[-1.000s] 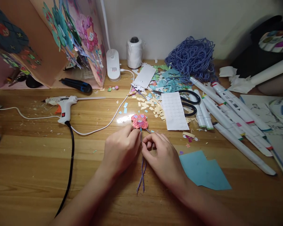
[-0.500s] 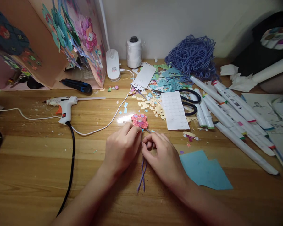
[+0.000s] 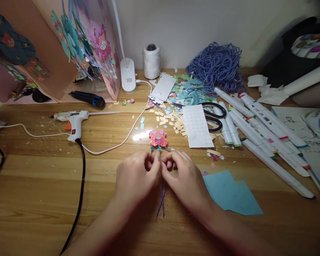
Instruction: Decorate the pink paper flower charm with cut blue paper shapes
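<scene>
1. Wooden tabletop (image 3: 37,185), littered with craft debris across the far half.
2. Decorated cardboard panels (image 3: 69,46) leaning at 10 o'clock, covered in paper flowers.
3. Tangle of blue-purple cord (image 3: 216,65) at 1 o'clock, against the wall.
4. Row of white markers (image 3: 261,131) lying at 2 to 3 o'clock, just beside black-handled scissors (image 3: 214,115).
5. Blue paper sheet (image 3: 232,193) flat at 4 o'clock, just beside the right wrist.
6. Glue gun (image 3: 74,119) at 9 to 10 o'clock, resting on its stand, black cable trailing toward 7 o'clock.
7. Left hand (image 3: 136,177) near centre, fingertips pressed together, pinching the purple strands (image 3: 162,199) just below the flower.
8. Right hand (image 3: 185,179) directly beside it, fingertips touching those of the left, likewise pinched on the strands.
9. White sticker sheet (image 3: 197,126) at 1 o'clock of the hands.
10. Pink paper flower (image 3: 158,138) lying on the tabletop at 12 o'clock of the fingertips, strands running from it toward 6 o'clock, loose ends emerging between the wrists.
</scene>
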The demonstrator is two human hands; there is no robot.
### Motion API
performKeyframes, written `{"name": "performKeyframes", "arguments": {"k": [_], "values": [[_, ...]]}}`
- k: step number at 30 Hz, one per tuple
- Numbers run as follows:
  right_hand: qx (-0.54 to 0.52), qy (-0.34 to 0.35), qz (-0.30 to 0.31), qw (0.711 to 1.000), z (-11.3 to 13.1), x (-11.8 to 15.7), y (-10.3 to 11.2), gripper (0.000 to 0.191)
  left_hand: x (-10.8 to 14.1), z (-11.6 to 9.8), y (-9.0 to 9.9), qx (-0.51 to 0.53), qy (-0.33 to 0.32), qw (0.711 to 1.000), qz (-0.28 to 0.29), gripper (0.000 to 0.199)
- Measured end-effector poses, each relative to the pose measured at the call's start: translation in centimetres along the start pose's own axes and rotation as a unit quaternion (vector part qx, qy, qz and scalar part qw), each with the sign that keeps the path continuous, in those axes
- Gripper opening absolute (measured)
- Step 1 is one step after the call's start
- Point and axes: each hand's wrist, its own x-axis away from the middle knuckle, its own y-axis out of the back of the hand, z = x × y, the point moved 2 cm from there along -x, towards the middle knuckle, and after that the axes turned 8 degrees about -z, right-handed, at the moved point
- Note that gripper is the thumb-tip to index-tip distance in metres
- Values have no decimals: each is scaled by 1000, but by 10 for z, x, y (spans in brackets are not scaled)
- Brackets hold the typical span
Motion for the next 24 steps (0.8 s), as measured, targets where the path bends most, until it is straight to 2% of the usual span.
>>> {"name": "performKeyframes", "arguments": {"k": [2,4,7,11,15,19,24], "values": [[-7,-3,-3,1000,0,0,0,9,2,0,-4,53,47,996,57,30],[-15,-3,-7,1000,0,0,0,10,3,0,-8,114,69,988,77,26],[-19,-2,-15,1000,0,1,-1,11,3,1,-12,170,88,979,70,20],[-14,7,-9,1000,-1,-2,2,12,3,3,-16,180,104,977,53,19],[-25,88,0,996,-4,-12,13,10,4,4,-18,161,114,979,52,20],[0,186,-54,981,-8,-19,23,14,4,2,-18,135,104,984,50,22],[25,245,-61,967,-12,-18,19,22,4,1,-17,122,94,987,46,22]]}}
